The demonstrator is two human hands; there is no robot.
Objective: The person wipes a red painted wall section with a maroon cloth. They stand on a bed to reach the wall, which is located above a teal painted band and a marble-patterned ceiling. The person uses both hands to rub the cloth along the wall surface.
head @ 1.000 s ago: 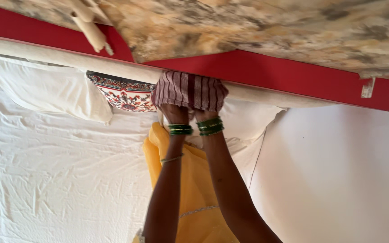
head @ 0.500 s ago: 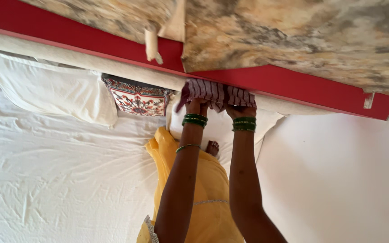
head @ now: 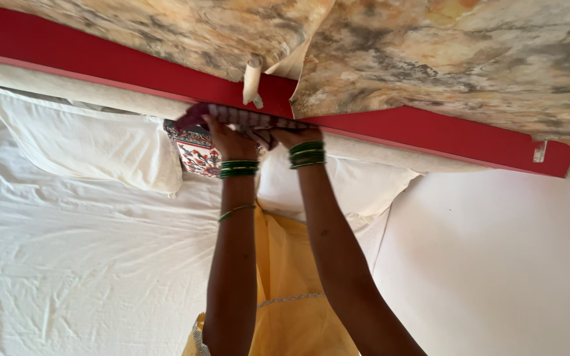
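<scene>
At the head of the bed, along the cream ledge (head: 100, 95) under the red band (head: 430, 128), both hands press a striped cloth (head: 245, 118) flat. Change since half a second ago: the cloth sits further toward 9 o'clock, now directly below the curled flap (head: 252, 79) of peeling wall covering, and it is spread thinner and longer than before. Judgement: a wiping stroke is running along the ledge toward 9 o'clock, with the stretch at 3 o'clock already passed over.

Left hand (head: 229, 140): fingers closed down on the cloth's left part, gripping it against the ledge. Right hand (head: 291, 137): also clamped on the cloth, mostly hidden under it; green bangles show at both wrists.

Cloth: maroon with pale stripes, crumpled, one corner trailing toward 9 o'clock. It touches the ledge, just above the patterned cushion (head: 196, 150) and between two white pillows (head: 87, 142).
</scene>
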